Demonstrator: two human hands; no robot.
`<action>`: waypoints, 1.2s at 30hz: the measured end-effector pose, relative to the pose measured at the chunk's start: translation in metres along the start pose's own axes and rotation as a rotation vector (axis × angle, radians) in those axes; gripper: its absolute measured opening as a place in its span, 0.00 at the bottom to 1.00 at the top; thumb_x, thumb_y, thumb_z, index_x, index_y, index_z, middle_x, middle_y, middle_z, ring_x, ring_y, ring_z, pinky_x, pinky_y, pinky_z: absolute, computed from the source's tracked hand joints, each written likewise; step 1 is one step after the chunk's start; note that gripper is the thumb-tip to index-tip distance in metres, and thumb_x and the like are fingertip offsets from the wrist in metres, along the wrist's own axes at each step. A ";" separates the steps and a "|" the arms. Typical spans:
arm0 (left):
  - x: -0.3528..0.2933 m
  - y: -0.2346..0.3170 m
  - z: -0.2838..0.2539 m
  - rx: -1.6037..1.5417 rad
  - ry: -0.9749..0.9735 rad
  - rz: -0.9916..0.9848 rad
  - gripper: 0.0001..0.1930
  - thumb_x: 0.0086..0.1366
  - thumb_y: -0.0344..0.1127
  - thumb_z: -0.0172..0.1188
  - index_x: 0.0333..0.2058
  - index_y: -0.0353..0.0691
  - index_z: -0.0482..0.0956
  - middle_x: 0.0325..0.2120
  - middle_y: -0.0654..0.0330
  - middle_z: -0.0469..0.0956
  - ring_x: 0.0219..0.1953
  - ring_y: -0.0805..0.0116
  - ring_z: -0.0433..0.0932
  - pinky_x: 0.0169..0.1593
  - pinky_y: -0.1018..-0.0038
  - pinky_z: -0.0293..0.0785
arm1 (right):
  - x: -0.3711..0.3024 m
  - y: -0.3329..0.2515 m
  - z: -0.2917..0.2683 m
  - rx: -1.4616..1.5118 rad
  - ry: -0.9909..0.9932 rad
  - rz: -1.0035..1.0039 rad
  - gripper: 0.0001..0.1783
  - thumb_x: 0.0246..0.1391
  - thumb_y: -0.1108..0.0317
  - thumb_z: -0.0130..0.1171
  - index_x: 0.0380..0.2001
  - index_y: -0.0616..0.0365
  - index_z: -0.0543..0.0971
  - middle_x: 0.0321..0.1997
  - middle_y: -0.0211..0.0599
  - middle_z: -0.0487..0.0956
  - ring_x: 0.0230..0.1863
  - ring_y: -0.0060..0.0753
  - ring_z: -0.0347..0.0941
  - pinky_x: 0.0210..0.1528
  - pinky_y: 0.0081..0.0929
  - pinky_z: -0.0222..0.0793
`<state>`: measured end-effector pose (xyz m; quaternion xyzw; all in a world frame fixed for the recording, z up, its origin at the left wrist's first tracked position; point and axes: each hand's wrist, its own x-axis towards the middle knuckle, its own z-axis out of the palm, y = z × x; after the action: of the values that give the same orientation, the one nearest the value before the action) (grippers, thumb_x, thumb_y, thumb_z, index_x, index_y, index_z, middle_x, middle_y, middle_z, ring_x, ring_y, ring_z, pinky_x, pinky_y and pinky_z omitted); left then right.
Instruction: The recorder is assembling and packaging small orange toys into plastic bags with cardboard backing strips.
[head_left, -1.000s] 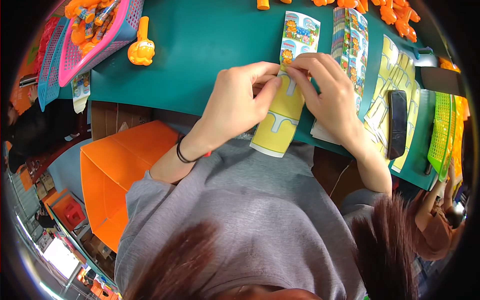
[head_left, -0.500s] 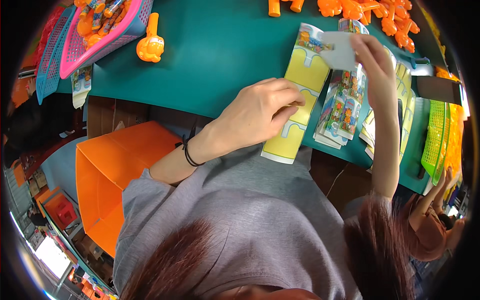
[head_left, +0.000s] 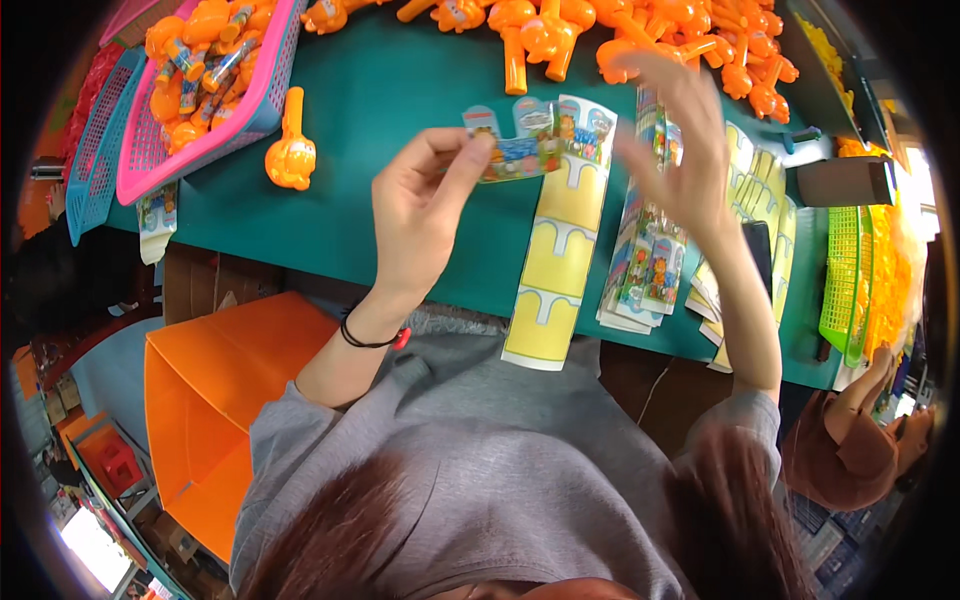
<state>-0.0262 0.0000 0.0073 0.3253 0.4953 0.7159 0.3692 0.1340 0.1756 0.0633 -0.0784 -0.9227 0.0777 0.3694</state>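
Note:
My left hand [head_left: 425, 205] pinches a colourful printed sticker [head_left: 522, 152] with a notched top edge between thumb and fingers, above the green table. Beside it lies a sticker strip [head_left: 558, 258], mostly bare yellow backing with a printed sticker at its far end. My right hand [head_left: 690, 145] is raised over a stack of printed sticker sheets [head_left: 650, 265]. Its fingers are blurred but spread apart, with nothing visible in them, and their tips overlap the view of the orange animal-headed toys with handles [head_left: 545, 38] at the far side.
A single orange toy [head_left: 291, 160] lies near a pink-rimmed basket [head_left: 245, 128] of labelled toys. Yellow backing strips [head_left: 765, 225], a dark box [head_left: 843, 183] and a green basket [head_left: 848, 290] are at right. An orange bin [head_left: 215, 375] stands lower left; another person [head_left: 840, 455] sits far right.
My left hand has left the strip, moved up and left, and now holds the sticker. My right hand, which held a pale piece at the strip's far end, now has its fingers spread.

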 end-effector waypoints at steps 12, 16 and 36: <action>0.000 0.013 0.005 -0.003 -0.209 0.157 0.29 0.59 0.30 0.68 0.58 0.37 0.67 0.53 0.54 0.72 0.55 0.67 0.69 0.53 0.71 0.69 | 0.078 0.120 0.025 -0.295 -0.409 0.593 0.34 0.36 0.40 0.72 0.34 0.62 0.80 0.28 0.50 0.81 0.31 0.49 0.79 0.34 0.41 0.73; 0.002 0.018 0.009 -0.072 -0.252 0.198 0.40 0.59 0.30 0.68 0.65 0.39 0.54 0.55 0.51 0.70 0.57 0.65 0.68 0.54 0.70 0.68 | 0.052 0.126 0.004 0.151 -0.268 0.289 0.32 0.42 0.46 0.72 0.42 0.63 0.80 0.31 0.49 0.82 0.33 0.43 0.80 0.35 0.36 0.74; -0.019 -0.007 0.048 0.079 -0.102 0.075 0.32 0.59 0.25 0.67 0.59 0.32 0.61 0.37 0.51 0.82 0.37 0.69 0.83 0.43 0.77 0.79 | -0.063 -0.018 0.004 1.225 0.249 0.882 0.29 0.70 0.55 0.41 0.64 0.67 0.60 0.63 0.50 0.69 0.61 0.50 0.70 0.61 0.42 0.69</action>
<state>0.0245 0.0081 0.0126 0.3938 0.4914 0.6916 0.3537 0.1747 0.1445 0.0216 -0.2287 -0.5496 0.7064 0.3829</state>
